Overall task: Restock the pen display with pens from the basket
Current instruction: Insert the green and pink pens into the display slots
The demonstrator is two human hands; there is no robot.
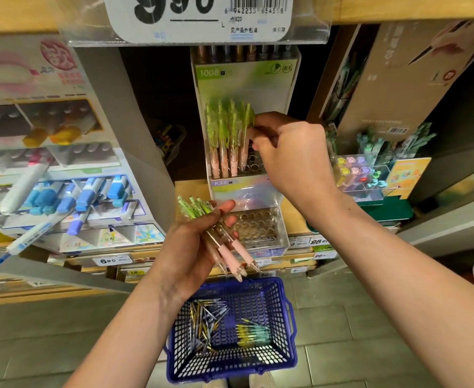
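Pinching one pen (243, 152) near its green top with the curled fingers of the right hand (289, 155). Held upright, tip down, at the right end of the standing pens (224, 141) in the pen display (247, 88). Row likewise vertical: green clips up, pink grips down in the clear holes. Lower down, gripping a bunch of pens (228, 250) in the left hand (185, 253), long axis slanting from green ends at upper left to tips at lower right. Beneath, on the floor, blue basket (289, 345) holding gold and grey ones (202, 323) heaped at left, yellow and teal ones (254, 334) lying crosswise at right.
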